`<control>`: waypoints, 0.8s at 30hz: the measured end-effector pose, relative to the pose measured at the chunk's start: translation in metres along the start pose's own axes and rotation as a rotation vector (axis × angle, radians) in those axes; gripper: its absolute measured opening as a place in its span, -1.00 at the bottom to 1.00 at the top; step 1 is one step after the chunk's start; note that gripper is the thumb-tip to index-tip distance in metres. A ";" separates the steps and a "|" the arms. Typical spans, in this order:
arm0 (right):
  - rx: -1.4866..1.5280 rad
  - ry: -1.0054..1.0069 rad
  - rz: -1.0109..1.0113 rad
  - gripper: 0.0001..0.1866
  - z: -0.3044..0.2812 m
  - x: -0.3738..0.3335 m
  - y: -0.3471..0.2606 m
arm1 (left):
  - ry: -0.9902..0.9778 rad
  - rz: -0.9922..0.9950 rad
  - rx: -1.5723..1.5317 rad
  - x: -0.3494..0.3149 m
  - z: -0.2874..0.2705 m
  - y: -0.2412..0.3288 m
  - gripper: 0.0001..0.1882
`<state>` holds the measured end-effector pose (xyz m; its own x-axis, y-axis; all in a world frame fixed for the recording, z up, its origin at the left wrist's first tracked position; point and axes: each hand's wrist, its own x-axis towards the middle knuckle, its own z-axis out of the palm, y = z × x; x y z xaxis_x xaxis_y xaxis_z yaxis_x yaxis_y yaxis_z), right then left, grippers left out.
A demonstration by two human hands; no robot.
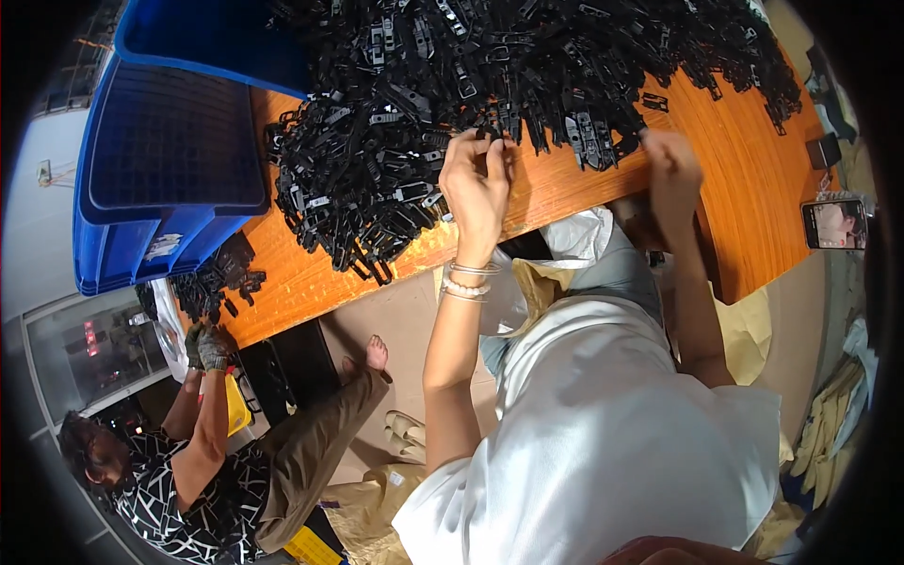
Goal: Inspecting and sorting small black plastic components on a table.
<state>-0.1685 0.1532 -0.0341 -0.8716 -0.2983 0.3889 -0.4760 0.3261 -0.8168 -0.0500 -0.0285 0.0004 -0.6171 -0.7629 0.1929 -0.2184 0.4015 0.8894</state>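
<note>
A large heap of small black plastic parts [377,141] spreads over the orange wooden table. My left hand [477,184], with bracelets at the wrist, is at the near edge of the heap. Its thumb and fingertips pinch a small black plastic part [495,129], whose full shape is hidden. To the right, my right hand [674,169] is raised over the table's near edge and smeared by motion, so its fingers cannot be read. Between the hands, several black parts [590,139] lie side by side in a row.
Blue plastic crates [174,141] stand at the left of the table [753,207]. Beyond them a person in gloves [212,348] handles a smaller pile of black parts [221,278]. A phone [835,225] is at the right edge. Brown paper sacks [372,504] lie on the floor.
</note>
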 end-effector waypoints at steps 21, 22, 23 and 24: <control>0.173 -0.356 -0.308 -0.83 -0.021 -0.003 -0.054 | -0.571 -0.088 -0.582 -0.030 0.021 0.021 -0.65; 0.162 -0.350 -0.327 -0.81 -0.023 -0.003 -0.053 | -0.598 -0.030 -0.475 -0.030 0.021 0.023 -0.64; 0.160 -0.346 -0.323 -0.81 -0.024 -0.003 -0.052 | -0.603 -0.030 -0.475 -0.030 0.024 0.024 -0.64; 0.172 -0.354 -0.335 -0.81 -0.023 -0.003 -0.053 | -0.569 -0.003 -0.477 -0.031 0.025 0.024 -0.68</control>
<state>-0.1431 0.1572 0.0180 -0.5678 -0.6560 0.4972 -0.6701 0.0176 -0.7421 -0.0547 0.0170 0.0051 -0.9417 -0.3307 0.0614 0.0520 0.0372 0.9980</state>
